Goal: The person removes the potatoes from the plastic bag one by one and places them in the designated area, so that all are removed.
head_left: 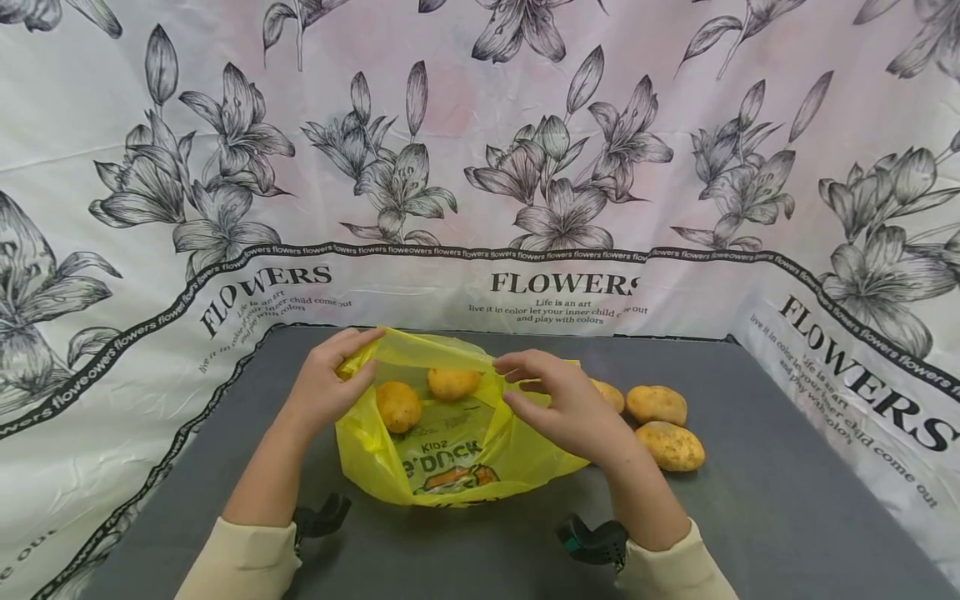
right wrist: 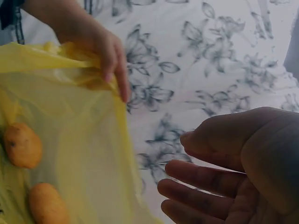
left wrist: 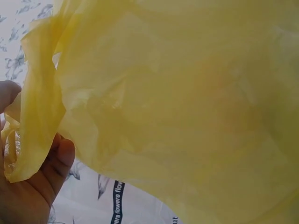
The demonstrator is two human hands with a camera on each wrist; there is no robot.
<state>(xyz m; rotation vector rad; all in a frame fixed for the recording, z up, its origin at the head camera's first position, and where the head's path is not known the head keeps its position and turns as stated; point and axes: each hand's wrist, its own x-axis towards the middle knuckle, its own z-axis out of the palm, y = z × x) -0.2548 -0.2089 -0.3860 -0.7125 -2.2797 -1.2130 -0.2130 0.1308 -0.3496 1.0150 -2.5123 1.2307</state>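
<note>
A yellow plastic bag lies on the table with its mouth spread toward me. Two potatoes, a left one and a farther one, are inside it. My left hand pinches the bag's upper left edge, and the left wrist view shows the thin film between thumb and fingers. At the bag's right side is my right hand, its fingers loosely bent. The right wrist view shows that hand with nothing between thumb and fingers, apart from the bag's edge.
To the right of the bag sit several potatoes: a front one, one behind it and one partly hidden by my right hand. Flower-printed cloth surrounds the dark grey table at the back and sides.
</note>
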